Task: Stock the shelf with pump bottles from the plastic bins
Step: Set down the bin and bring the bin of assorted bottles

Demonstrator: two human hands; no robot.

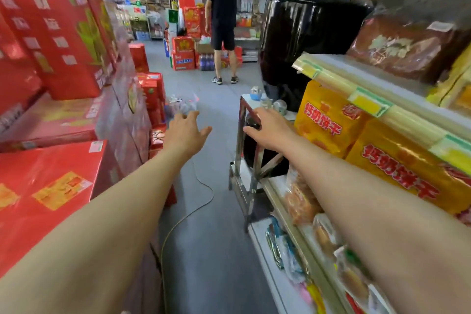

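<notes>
Shop aisle [219, 237], yellow 钙奶饼干 packs [328, 120]; left hand [187, 132], right hand [267, 130], grips released.

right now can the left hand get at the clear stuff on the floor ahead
Probably not yet. The left hand is open and nothing blocks it, but the clear stuff lies farther down the aisle, beside the red boxes.

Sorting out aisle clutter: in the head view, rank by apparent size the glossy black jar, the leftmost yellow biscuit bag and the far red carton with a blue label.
1. glossy black jar
2. yellow biscuit bag
3. red carton; it stands far off, so real size is unsure.
</notes>
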